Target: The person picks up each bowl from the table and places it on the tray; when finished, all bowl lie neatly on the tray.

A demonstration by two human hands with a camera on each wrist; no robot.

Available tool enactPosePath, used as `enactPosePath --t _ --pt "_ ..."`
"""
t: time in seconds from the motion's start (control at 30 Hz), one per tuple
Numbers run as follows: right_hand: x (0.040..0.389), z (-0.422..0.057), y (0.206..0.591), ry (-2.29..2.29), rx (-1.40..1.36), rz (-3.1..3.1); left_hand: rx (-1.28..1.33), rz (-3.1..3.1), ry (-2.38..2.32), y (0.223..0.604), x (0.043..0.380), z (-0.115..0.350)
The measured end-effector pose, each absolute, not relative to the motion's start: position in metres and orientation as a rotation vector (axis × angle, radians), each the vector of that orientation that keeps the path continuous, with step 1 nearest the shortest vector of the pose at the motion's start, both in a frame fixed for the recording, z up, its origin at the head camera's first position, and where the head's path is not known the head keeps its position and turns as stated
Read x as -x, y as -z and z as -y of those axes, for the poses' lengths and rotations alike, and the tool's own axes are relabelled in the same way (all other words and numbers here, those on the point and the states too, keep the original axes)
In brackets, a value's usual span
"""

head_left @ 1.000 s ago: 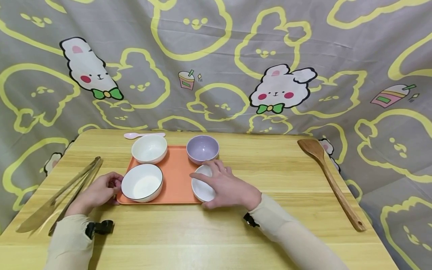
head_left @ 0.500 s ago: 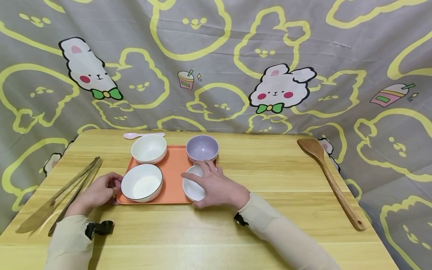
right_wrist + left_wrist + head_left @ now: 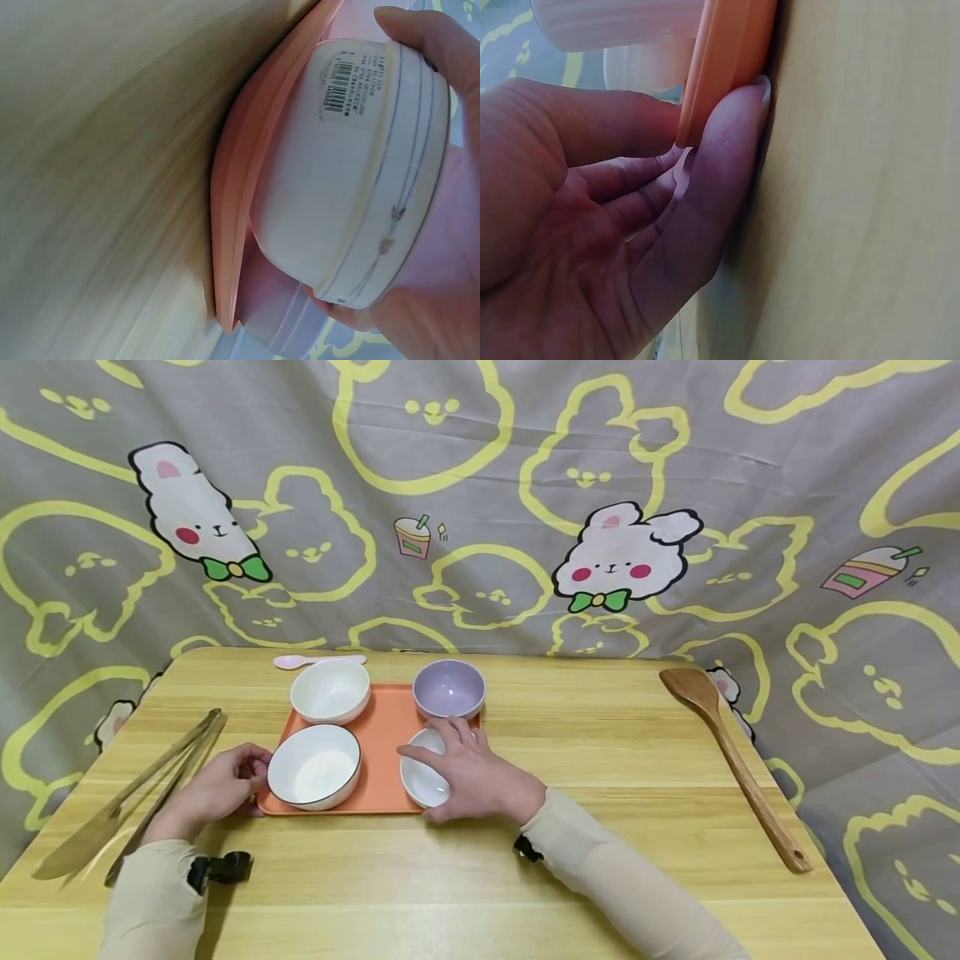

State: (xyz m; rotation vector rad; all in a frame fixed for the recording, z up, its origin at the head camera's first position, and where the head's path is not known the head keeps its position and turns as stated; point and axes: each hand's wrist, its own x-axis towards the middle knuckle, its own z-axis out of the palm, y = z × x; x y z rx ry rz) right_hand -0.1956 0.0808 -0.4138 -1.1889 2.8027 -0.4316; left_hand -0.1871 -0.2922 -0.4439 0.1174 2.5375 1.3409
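Note:
My left hand [image 3: 221,785] pinches the left rim of the orange tray [image 3: 385,760]; in the left wrist view the tray edge [image 3: 727,67] sits between thumb and fingers. With my right hand [image 3: 480,772] I hold a small white bowl [image 3: 423,772] by its rim at the tray's front right corner. Close up in the right wrist view, this bowl [image 3: 330,165] has blue stripes and a barcode label, and it is slightly tilted against the tray. A purple bowl [image 3: 450,691], a white bowl [image 3: 330,692] and a dark-rimmed white bowl [image 3: 315,766] stand on the tray.
Metal tongs [image 3: 153,810] lie at the left of the wooden table [image 3: 480,885]. A pink spoon [image 3: 318,661] lies behind the tray, and a wooden spatula [image 3: 738,764] at the far right. A patterned cloth [image 3: 480,510] hangs behind.
My right hand has moved left with the small white bowl, bringing it further in over the tray's front right corner. The left hand stays at the tray's rim.

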Motion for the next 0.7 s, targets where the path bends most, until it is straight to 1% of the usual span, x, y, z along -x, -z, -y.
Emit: enactPosePath --t 0.7 --pt "0.2015 -0.0786 0.4146 0.342 1.218 -2.854 -0.114 -2.546 -1.343 0.4449 0.1861 0.2932"
